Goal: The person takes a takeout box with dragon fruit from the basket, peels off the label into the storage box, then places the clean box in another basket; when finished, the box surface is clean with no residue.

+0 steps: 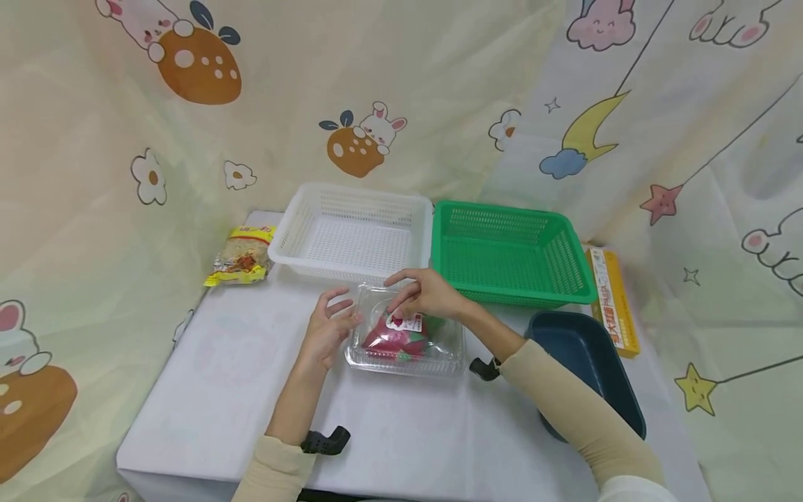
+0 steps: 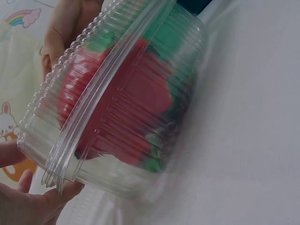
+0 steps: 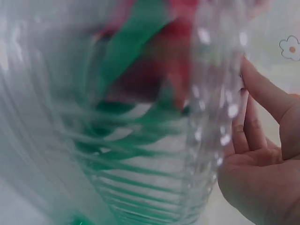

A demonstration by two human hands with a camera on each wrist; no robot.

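A clear plastic clamshell box (image 1: 442, 359), its lid down, sits on the white table. Inside it shows a red dragon fruit (image 2: 140, 98) with green tips, and a white printed label (image 1: 410, 323) lies over the fruit. My left hand (image 1: 326, 328) is at the box's left side, fingers loosely spread; in the left wrist view its thumb (image 2: 65, 192) touches the rim at a corner. From above, my right hand (image 1: 429, 293) reaches over the lid, fingertips at the label. The right wrist view shows its fingers bent loosely and meeting the lid's top.
Behind the box stand a white basket (image 1: 288, 259) and a green basket (image 1: 580, 268). A yellow snack bag (image 1: 241, 256) lies at the left, a yellow pasta box (image 1: 613, 300) at the right. The dark blue tub (image 1: 580, 355) is partly behind my right forearm.
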